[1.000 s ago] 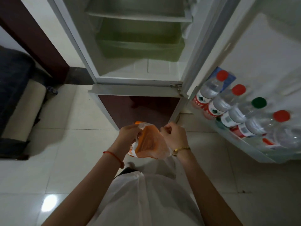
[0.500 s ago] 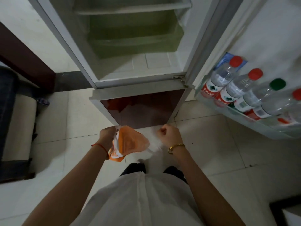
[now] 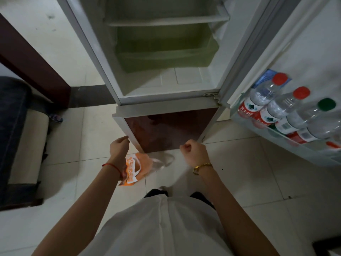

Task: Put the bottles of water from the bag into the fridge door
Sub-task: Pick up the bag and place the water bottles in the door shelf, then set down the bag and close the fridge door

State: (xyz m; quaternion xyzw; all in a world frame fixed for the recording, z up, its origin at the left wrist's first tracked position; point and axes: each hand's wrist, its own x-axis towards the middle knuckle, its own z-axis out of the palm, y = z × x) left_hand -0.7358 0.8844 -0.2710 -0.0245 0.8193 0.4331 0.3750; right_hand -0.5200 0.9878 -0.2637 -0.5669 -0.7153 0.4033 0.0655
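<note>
I'm keeping my left hand (image 3: 119, 146) curled around nothing. The orange-and-clear plastic bag (image 3: 143, 164) is lying just below it, free of both hands. My right hand (image 3: 193, 151) is making an empty fist. Up to its right, water bottles (image 3: 282, 106) are standing in the fridge door shelf (image 3: 310, 152).

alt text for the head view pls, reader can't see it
A person's left hand and right hand, fingers curled and holding nothing, hover above an orange and clear plastic bag near the tiled floor before an open fridge. At right, water bottles with red and green caps line the fridge door shelf.
</note>
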